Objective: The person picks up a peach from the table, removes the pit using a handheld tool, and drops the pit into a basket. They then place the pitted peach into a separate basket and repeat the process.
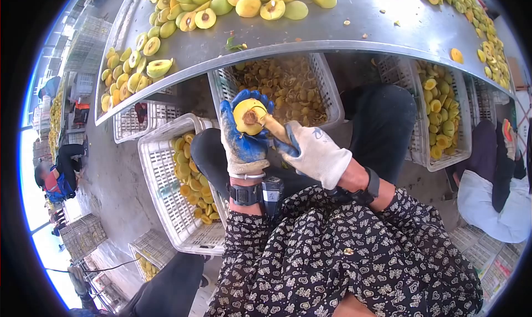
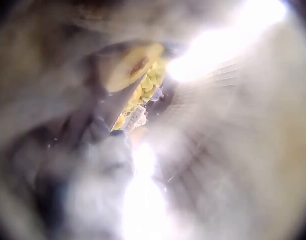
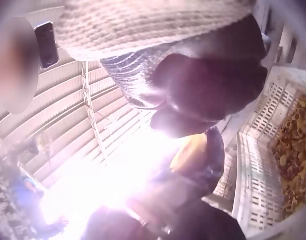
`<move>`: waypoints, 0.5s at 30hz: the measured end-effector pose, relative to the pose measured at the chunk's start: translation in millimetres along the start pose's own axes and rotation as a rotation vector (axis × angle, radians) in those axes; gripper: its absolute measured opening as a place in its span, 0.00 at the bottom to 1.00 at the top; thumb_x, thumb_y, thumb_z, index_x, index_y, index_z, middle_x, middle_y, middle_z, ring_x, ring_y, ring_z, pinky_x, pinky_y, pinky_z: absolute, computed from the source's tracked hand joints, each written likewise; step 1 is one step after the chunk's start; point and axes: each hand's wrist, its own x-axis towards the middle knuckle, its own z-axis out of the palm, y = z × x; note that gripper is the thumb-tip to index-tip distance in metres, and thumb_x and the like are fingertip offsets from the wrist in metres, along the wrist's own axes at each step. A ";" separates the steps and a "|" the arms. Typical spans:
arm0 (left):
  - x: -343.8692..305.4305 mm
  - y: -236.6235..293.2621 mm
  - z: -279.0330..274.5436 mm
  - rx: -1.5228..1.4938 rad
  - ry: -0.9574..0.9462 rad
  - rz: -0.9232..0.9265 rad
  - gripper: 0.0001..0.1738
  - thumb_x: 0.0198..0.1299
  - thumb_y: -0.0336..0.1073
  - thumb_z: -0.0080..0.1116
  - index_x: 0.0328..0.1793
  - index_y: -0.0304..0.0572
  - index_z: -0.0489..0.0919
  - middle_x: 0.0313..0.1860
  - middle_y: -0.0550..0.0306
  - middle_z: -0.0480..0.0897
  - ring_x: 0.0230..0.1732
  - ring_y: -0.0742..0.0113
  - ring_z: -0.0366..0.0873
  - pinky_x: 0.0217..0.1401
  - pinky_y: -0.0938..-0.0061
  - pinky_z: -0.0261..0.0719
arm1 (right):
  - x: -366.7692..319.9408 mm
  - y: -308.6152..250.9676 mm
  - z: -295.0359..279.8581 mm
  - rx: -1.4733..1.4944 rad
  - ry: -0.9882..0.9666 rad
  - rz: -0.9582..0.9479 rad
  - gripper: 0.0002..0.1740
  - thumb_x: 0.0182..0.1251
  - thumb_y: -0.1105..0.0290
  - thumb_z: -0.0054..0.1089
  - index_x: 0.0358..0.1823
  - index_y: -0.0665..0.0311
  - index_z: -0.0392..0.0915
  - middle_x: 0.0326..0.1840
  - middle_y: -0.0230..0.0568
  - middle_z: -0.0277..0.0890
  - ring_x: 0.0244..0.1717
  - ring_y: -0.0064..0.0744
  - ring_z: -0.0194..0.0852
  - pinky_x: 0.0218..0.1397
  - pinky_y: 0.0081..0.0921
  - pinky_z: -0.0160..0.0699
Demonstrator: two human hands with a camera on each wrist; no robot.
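In the head view my left hand [image 1: 245, 142], in a white glove with a blue palm, cups a halved yellow peach-like fruit [image 1: 247, 110]. Its cut face is up, with a brown hollow at the centre. My right hand [image 1: 317, 153], gloved likewise, grips a wooden-handled tool [image 1: 276, 129] whose far end lies at the fruit's cut face; that tip is hard to make out. The right wrist view has the dark palm side of a glove [image 3: 208, 85] close up, with a yellow piece of the fruit [image 3: 189, 151] below it. Haze covers most of the left wrist view.
Ahead stands a metal table [image 1: 343, 31] with piles of halved fruit [image 1: 221, 5]. Under it is a white crate [image 1: 331, 98] of scraps. Crates of hollowed halves stand at left [image 1: 160, 167] and right [image 1: 464, 117]. Other people sit at both sides.
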 end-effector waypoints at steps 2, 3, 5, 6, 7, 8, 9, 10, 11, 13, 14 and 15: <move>-0.4 -4.9 3.8 0.007 0.013 0.031 0.27 0.69 0.53 0.37 0.56 0.36 0.72 0.49 0.47 0.77 0.51 0.53 0.75 0.60 0.57 0.71 | 1.4 0.0 3.8 -0.030 -0.003 0.011 0.17 0.59 0.62 0.57 0.41 0.69 0.68 0.33 0.59 0.76 0.37 0.57 0.77 0.40 0.45 0.72; -0.6 -6.2 4.8 0.013 0.025 0.063 0.27 0.69 0.52 0.37 0.56 0.36 0.72 0.50 0.47 0.77 0.52 0.52 0.75 0.60 0.57 0.71 | 2.0 -1.5 4.5 -0.061 -0.007 0.021 0.17 0.59 0.63 0.57 0.41 0.69 0.69 0.33 0.58 0.77 0.37 0.57 0.77 0.40 0.45 0.72; -1.2 -7.0 2.5 0.019 0.023 0.089 0.26 0.69 0.51 0.36 0.56 0.34 0.71 0.51 0.45 0.76 0.52 0.51 0.75 0.61 0.57 0.70 | 3.5 -1.4 6.8 -0.032 -0.002 0.022 0.17 0.58 0.63 0.57 0.41 0.70 0.69 0.33 0.58 0.77 0.37 0.56 0.77 0.41 0.45 0.73; -1.7 -7.2 3.1 0.003 0.031 0.098 0.25 0.70 0.50 0.37 0.56 0.34 0.71 0.51 0.45 0.76 0.53 0.51 0.75 0.61 0.57 0.70 | 3.3 -2.4 6.8 -0.041 -0.015 0.031 0.17 0.59 0.63 0.57 0.41 0.70 0.69 0.33 0.58 0.77 0.37 0.57 0.77 0.41 0.45 0.73; -2.1 -7.4 3.5 -0.013 0.039 0.106 0.25 0.70 0.48 0.37 0.56 0.33 0.71 0.51 0.45 0.76 0.53 0.51 0.74 0.61 0.58 0.71 | 3.3 -3.2 7.0 -0.050 -0.027 0.040 0.17 0.59 0.63 0.57 0.41 0.70 0.69 0.33 0.58 0.77 0.37 0.57 0.77 0.41 0.45 0.73; -2.3 -8.0 3.1 -0.014 0.040 0.108 0.25 0.70 0.48 0.37 0.56 0.33 0.71 0.51 0.45 0.76 0.53 0.51 0.74 0.61 0.58 0.71 | 3.9 -3.2 8.2 -0.051 -0.028 0.039 0.17 0.59 0.63 0.57 0.41 0.70 0.69 0.33 0.58 0.77 0.37 0.57 0.77 0.41 0.45 0.73; -2.7 -8.9 2.1 0.083 0.051 0.151 0.24 0.70 0.47 0.37 0.56 0.33 0.71 0.51 0.45 0.76 0.52 0.51 0.75 0.60 0.58 0.72 | 4.8 -2.5 10.5 -0.036 -0.035 0.051 0.17 0.59 0.63 0.56 0.41 0.70 0.69 0.33 0.59 0.77 0.37 0.57 0.77 0.41 0.45 0.73; -3.5 -9.8 0.8 0.181 0.063 0.194 0.23 0.69 0.46 0.38 0.55 0.33 0.71 0.50 0.44 0.77 0.52 0.51 0.75 0.60 0.58 0.73 | 5.5 -1.2 13.3 -0.020 -0.043 0.063 0.17 0.59 0.64 0.56 0.41 0.70 0.69 0.34 0.60 0.77 0.37 0.57 0.77 0.41 0.45 0.73; -4.3 -10.6 -0.6 0.181 0.066 0.194 0.23 0.69 0.46 0.38 0.55 0.33 0.71 0.50 0.44 0.77 0.52 0.51 0.75 0.60 0.58 0.73 | 5.9 0.9 16.7 -0.020 -0.047 0.063 0.17 0.59 0.64 0.56 0.41 0.70 0.69 0.34 0.60 0.77 0.37 0.57 0.77 0.41 0.45 0.73; -3.2 -11.8 -3.3 0.193 0.118 0.229 0.22 0.68 0.45 0.40 0.54 0.32 0.72 0.48 0.45 0.78 0.50 0.52 0.76 0.59 0.59 0.74 | 8.4 6.0 24.3 0.093 -0.022 0.001 0.17 0.60 0.64 0.54 0.42 0.71 0.69 0.34 0.62 0.76 0.38 0.59 0.76 0.41 0.44 0.73; -2.1 -12.3 -3.3 0.192 0.124 0.233 0.22 0.68 0.45 0.40 0.54 0.32 0.72 0.48 0.45 0.78 0.50 0.52 0.76 0.59 0.59 0.74 | 9.2 7.8 26.5 0.091 -0.029 0.000 0.17 0.60 0.64 0.54 0.42 0.71 0.69 0.34 0.62 0.76 0.38 0.59 0.76 0.41 0.44 0.73; 0.0 -12.3 -3.1 0.102 0.123 0.193 0.22 0.68 0.45 0.41 0.53 0.33 0.72 0.47 0.46 0.78 0.49 0.53 0.76 0.58 0.59 0.74 | 10.1 9.1 28.6 0.107 -0.009 0.023 0.17 0.59 0.64 0.56 0.40 0.72 0.68 0.32 0.62 0.76 0.37 0.58 0.76 0.38 0.42 0.73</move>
